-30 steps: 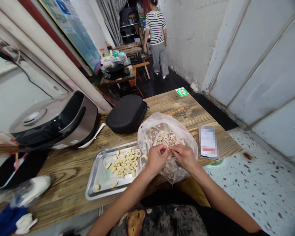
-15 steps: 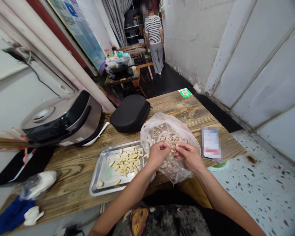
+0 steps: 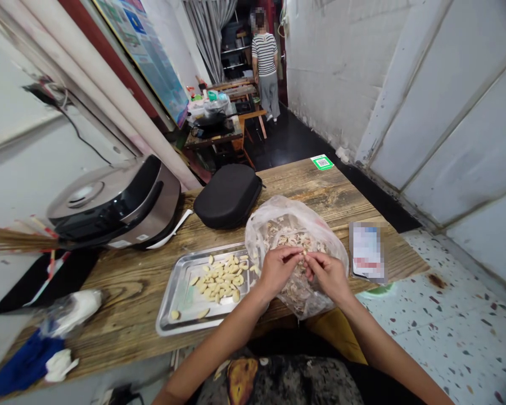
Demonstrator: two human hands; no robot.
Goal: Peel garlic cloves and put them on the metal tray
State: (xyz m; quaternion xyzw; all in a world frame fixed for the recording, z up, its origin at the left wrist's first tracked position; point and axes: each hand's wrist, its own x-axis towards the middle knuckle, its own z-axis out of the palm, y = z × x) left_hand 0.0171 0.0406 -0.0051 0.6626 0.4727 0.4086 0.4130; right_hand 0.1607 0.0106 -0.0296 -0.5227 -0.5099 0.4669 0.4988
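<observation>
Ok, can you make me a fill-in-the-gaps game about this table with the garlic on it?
The left hand and right hand pinch a clove over the bag, which lies at the tray's ____ side.
The zipped case is coloured ____.
The table is made of ____.
Missing words: right, black, wood.

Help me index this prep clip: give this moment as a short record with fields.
Left hand: pinches a small garlic clove over the bag's mouth
Right hand: fingertips on the same clove
Plastic bag: open, holds papery skins and cloves, at the table's near edge
Metal tray: left of the bag, with peeled cloves
Wooden table: also bears a rice cooker, black case, blurred card
Background: a person in a striped shirt, standing far down the aisle
</observation>
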